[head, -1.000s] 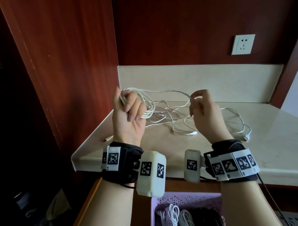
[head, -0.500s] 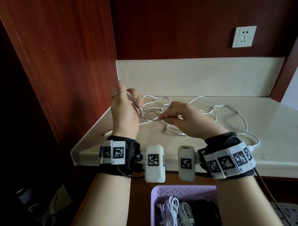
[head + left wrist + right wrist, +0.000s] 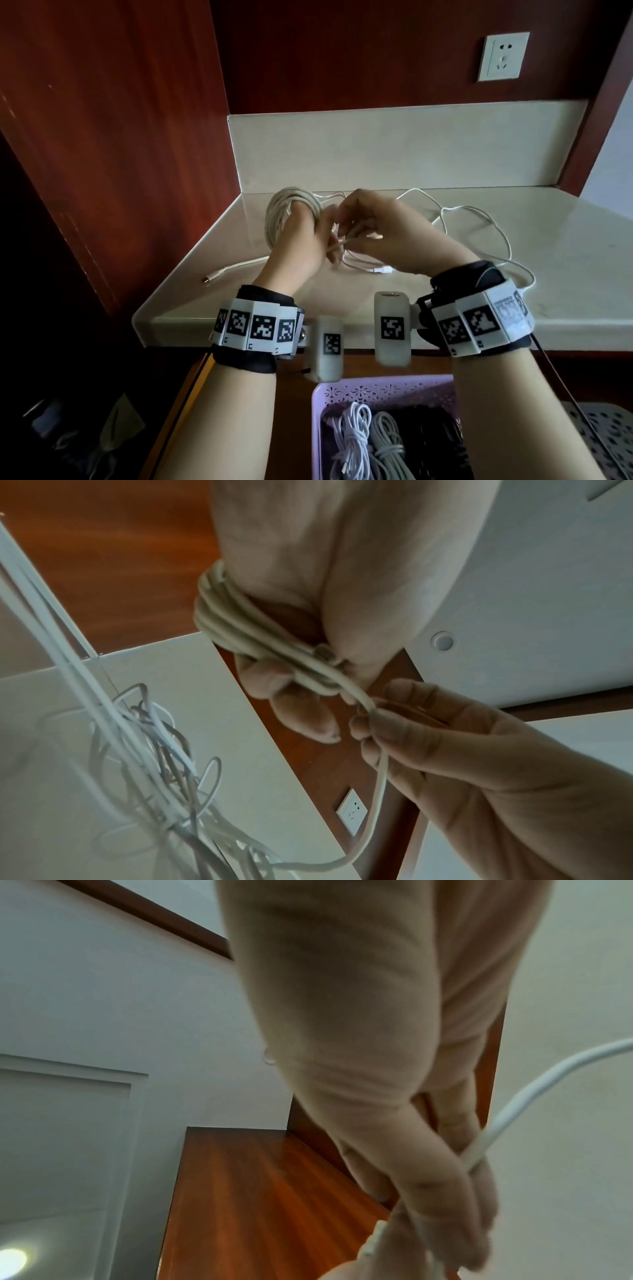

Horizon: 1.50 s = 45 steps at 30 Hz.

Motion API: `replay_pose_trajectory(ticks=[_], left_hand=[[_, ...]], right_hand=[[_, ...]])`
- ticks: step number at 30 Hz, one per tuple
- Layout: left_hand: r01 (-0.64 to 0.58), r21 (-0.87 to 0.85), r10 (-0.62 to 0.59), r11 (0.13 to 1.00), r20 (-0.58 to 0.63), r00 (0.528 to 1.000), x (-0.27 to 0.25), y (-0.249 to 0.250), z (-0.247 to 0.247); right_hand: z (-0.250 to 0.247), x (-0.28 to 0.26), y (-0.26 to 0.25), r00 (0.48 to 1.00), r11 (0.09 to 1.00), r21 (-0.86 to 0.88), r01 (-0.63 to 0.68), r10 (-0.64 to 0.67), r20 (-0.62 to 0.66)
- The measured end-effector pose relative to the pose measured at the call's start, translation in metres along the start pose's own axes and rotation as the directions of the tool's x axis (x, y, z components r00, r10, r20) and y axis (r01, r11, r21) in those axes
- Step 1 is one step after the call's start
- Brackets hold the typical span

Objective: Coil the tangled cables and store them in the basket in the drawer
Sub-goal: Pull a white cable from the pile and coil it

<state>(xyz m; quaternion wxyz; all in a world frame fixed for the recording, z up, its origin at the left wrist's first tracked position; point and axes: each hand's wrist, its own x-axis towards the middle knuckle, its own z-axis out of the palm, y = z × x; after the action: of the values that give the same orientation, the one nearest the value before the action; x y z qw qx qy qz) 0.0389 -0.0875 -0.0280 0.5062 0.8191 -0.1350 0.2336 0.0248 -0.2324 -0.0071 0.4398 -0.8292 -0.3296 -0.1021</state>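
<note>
Several more turns of white cable (image 3: 291, 209) now sit round the left hand (image 3: 298, 240) than a second ago, when the loops hung loosely over its raised fingers; the hand has tipped forward, and its fingers curl round the bundle where the turns cross the palm. The right hand (image 3: 383, 233), which half a second ago was reaching low toward the slack, has come up just beside the left and pinches the running strand between thumb and fingertips (image 3: 363, 723). My reading is that this coil is well along but not finished.

Beyond and to the right of the right hand, loose cable loops (image 3: 479, 222) lie tangled on the tabletop (image 3: 565, 274) and may snag the feed. A plug end (image 3: 214, 277) lies near the left wrist. Below both wrists the purple basket (image 3: 383, 390) in the open drawer holds coiled cables (image 3: 352, 442).
</note>
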Motion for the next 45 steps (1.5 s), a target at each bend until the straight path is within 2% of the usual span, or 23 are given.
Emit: replay_pose_trajectory(ticks=[2, 6, 10, 12, 14, 17, 19, 20, 22, 25, 27, 29, 31, 32, 34, 36, 37, 38, 39, 41, 42, 43, 45], left_hand=[[0.015, -0.012, -0.013, 1.000, 0.137, 0.990, -0.002, 0.001, 0.000], [0.010, -0.023, -0.005, 1.000, 0.213, 0.977, -0.002, 0.001, -0.003], [-0.018, -0.022, 0.024, 1.000, 0.300, 0.954, 0.004, -0.005, -0.005], [-0.100, 0.003, 0.091, 0.995, 0.377, 0.922, 0.004, 0.000, -0.008], [-0.147, 0.038, 0.117, 0.988, 0.423, 0.899, 0.009, 0.005, -0.014], [-0.180, 0.228, 0.094, 0.957, 0.344, 0.934, 0.019, 0.020, -0.019], [-0.200, 0.266, 0.129, 0.943, 0.261, 0.957, 0.025, 0.039, -0.019], [-0.201, 0.229, 0.146, 0.953, 0.235, 0.961, 0.030, 0.049, -0.020], [-0.154, 0.025, 0.145, 0.988, 0.216, 0.966, 0.041, 0.066, -0.022], [-0.018, -0.214, 0.048, 0.977, 0.136, 0.990, 0.064, 0.079, -0.027], [-0.022, -0.250, 0.027, 0.968, 0.017, 0.999, 0.081, 0.083, -0.030], [-0.034, -0.275, 0.002, 0.961, -0.115, 0.993, 0.095, 0.089, -0.038], [-0.050, -0.259, -0.006, 0.965, -0.208, 0.978, 0.106, 0.093, -0.045], [-0.048, -0.249, -0.008, 0.967, -0.221, 0.975, 0.113, 0.093, -0.048], [-0.012, -0.288, -0.046, 0.957, -0.194, 0.980, 0.125, 0.090, -0.049], [0.077, -0.403, -0.136, 0.912, -0.119, 0.984, 0.134, 0.084, -0.050], [0.112, -0.477, -0.174, 0.872, -0.088, 0.981, 0.138, 0.084, -0.052], [0.136, -0.530, -0.205, 0.837, -0.073, 0.976, 0.141, 0.084, -0.054], [0.142, -0.563, -0.221, 0.814, -0.073, 0.973, 0.144, 0.086, -0.058], [0.134, -0.598, -0.223, 0.790, -0.077, 0.972, 0.148, 0.092, -0.063], [0.132, -0.611, -0.224, 0.781, -0.077, 0.972, 0.149, 0.094, -0.065], [0.130, -0.627, -0.225, 0.768, -0.076, 0.971, 0.149, 0.095, -0.066], [0.128, -0.691, -0.249, 0.711, -0.077, 0.965, 0.147, 0.097, -0.068]], right_hand=[[-0.002, 0.001, 0.002, 0.993, 0.999, -0.036, -0.028, 0.024, -0.116], [-0.007, -0.002, 0.002, 0.971, 0.986, -0.160, -0.045, 0.005, -0.238], [-0.014, -0.001, 0.011, 0.981, 0.917, -0.394, -0.063, -0.016, -0.194], [-0.020, 0.000, 0.018, 0.994, 0.890, -0.445, -0.105, 0.079, -0.075], [-0.024, 0.000, 0.026, 0.978, 0.866, -0.461, -0.193, 0.210, -0.015], [-0.026, 0.007, 0.030, 0.964, 0.841, -0.472, -0.265, 0.249, -0.098], [-0.027, 0.016, 0.027, 0.953, 0.784, -0.549, -0.291, 0.291, -0.090], [-0.029, 0.022, 0.027, 0.943, 0.775, -0.550, -0.311, 0.325, -0.075], [-0.033, 0.034, 0.033, 0.901, 0.808, -0.427, -0.407, 0.431, -0.044], [-0.043, 0.050, 0.045, 0.849, 0.825, -0.232, -0.516, 0.529, -0.009], [-0.052, 0.061, 0.045, 0.819, 0.804, -0.168, -0.570, 0.573, -0.032], [-0.064, 0.072, 0.041, 0.771, 0.734, -0.252, -0.631, 0.630, -0.094], [-0.088, 0.087, 0.052, 0.706, 0.637, -0.308, -0.706, 0.668, -0.237], [-0.100, 0.094, 0.050, 0.676, 0.637, -0.227, -0.736, 0.680, -0.283], [-0.129, 0.113, 0.033, 0.637, 0.665, -0.125, -0.736, 0.620, -0.458], [-0.157, 0.135, -0.001, 0.612, 0.730, -0.219, -0.647, 0.326, -0.720], [-0.167, 0.143, -0.027, 0.622, 0.810, -0.271, -0.520, 0.142, -0.770], [-0.174, 0.154, -0.048, 0.640, 0.876, -0.344, -0.339, -0.054, -0.767], [-0.178, 0.159, -0.071, 0.640, 0.891, -0.422, -0.166, -0.228, -0.734], [-0.180, 0.171, -0.095, 0.646, 0.845, -0.532, 0.050, -0.433, -0.628], [-0.178, 0.174, -0.099, 0.676, 0.838, -0.537, 0.094, -0.450, -0.584], [-0.176, 0.175, -0.099, 0.723, 0.863, -0.496, 0.095, -0.402, -0.562], [-0.166, 0.170, -0.091, 0.873, 0.922, -0.384, -0.055, -0.142, -0.467]])
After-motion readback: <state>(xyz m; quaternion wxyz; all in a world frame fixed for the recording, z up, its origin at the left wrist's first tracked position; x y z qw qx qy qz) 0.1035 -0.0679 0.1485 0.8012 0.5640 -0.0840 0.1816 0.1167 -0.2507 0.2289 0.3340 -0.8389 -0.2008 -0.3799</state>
